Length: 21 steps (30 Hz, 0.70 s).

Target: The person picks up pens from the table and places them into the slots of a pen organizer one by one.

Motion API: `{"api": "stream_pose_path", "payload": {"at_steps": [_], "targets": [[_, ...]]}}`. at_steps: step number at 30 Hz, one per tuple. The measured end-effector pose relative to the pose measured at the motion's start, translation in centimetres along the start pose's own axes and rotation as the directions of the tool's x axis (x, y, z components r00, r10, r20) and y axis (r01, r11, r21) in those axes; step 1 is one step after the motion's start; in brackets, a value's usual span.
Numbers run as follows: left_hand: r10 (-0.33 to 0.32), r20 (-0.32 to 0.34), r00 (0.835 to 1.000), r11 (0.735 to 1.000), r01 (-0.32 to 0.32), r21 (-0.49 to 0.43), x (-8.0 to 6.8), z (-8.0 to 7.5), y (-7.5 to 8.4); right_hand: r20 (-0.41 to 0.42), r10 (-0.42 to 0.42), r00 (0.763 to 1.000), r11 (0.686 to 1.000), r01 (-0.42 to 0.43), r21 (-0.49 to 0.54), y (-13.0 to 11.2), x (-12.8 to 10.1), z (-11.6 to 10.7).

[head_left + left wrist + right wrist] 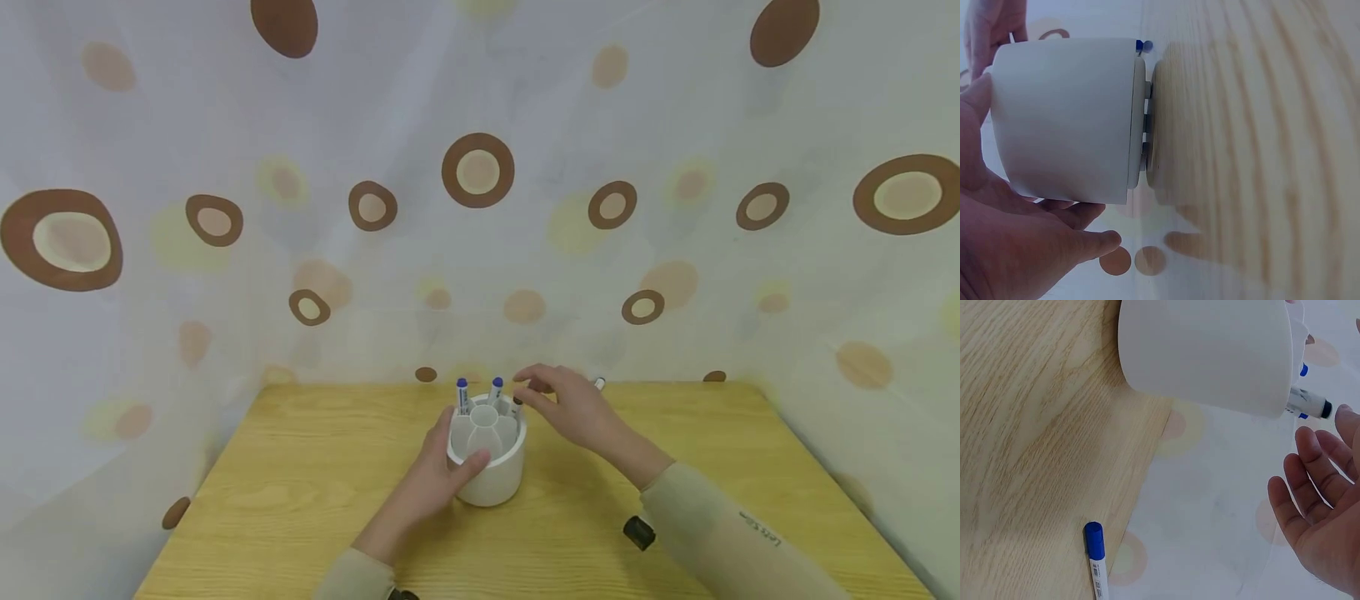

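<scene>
A round white pen holder (491, 483) with several compartments stands upright on the table. My left hand (435, 477) grips it from the left, thumb over the front rim and fingers along its side. Two blue-ended markers (462, 397) stand in its rear compartments. At the right side of the holder a white marker with a black end (1311, 404) leans in a compartment. My right hand (576, 410) hovers just beside that black end; in the right wrist view its fingers are spread and loosely bent, with nothing between them.
A blue-capped marker (1095, 542) lies on the wooden table (315, 492), to the right of the holder and partly behind my right hand in the head view. A pale curtain (480, 267) with brown and yellow spots hangs behind the table and along its sides.
</scene>
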<state>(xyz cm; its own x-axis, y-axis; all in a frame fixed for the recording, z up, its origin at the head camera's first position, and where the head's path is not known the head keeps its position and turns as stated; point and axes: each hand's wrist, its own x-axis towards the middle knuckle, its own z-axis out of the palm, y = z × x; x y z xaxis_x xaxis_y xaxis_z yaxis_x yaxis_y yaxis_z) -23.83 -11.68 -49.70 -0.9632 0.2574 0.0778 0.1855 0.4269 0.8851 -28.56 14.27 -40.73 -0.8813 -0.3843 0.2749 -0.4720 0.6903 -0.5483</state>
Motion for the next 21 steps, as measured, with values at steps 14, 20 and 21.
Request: {"api": "stream_pose_path", "payload": {"at_steps": [14, 20, 21], "targets": [[-0.014, -0.007, 1.000, 1.000, 0.014, 0.001, 0.4, -0.2, 0.0, -0.036, 0.042, 0.998, 0.997, -0.044, -0.057, 3.4, -0.2, -1.3], [0.008, -0.029, 1.000, 1.000, -0.008, -0.020, 0.3, -0.2, 0.2, -0.037, 0.072, 0.997, 0.995, -0.075, -0.069, 6.0, -0.9, -1.6], [0.011, -0.033, 0.999, 1.000, -0.012, -0.021, 0.3, -0.2, 0.2, -0.035, 0.074, 0.997, 0.995, -0.076, -0.070, 6.4, -1.0, -1.6]]}}
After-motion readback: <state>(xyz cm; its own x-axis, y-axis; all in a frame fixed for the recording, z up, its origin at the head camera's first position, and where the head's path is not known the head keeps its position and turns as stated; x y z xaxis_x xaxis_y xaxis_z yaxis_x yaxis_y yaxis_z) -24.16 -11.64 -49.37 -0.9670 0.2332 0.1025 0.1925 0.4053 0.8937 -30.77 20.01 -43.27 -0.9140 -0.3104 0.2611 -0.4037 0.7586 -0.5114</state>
